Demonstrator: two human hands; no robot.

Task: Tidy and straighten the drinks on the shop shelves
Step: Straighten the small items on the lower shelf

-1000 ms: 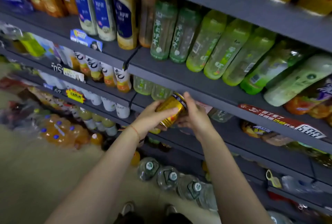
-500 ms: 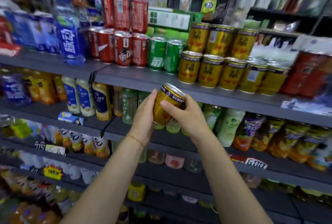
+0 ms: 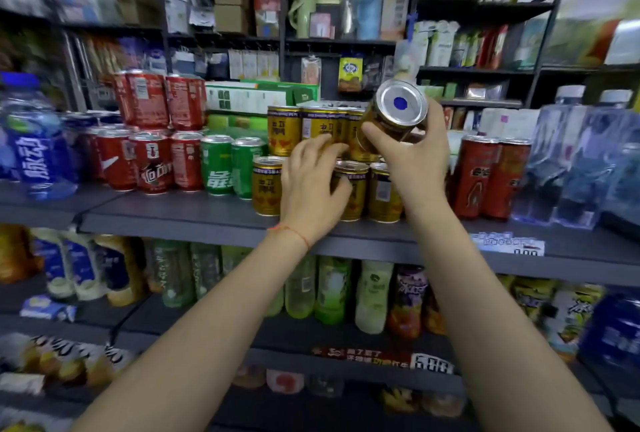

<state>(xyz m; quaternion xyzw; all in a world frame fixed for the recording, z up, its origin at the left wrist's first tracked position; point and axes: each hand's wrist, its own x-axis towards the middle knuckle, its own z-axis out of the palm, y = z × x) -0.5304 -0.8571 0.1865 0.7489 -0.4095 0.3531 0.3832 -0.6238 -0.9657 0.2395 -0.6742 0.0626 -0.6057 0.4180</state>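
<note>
Since half a second ago, the gold can [image 3: 394, 116] is raised and tipped, its base shown to the camera; the left hand [image 3: 311, 185] is released from it. Left hand: fingers loosely spread against stacked gold cans [image 3: 301, 126] on the shelf [image 3: 173, 216]. Right hand [image 3: 412, 157]: held around the tipped can's wall. Handling judged: rigid, smooth, probably full, dentable; best grasped mid-wall.

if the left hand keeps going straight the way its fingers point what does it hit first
Most likely the stacked gold cans: the left hand points up and back into them, fingertips already at the upper row. Whether they touch is unclear.
</note>
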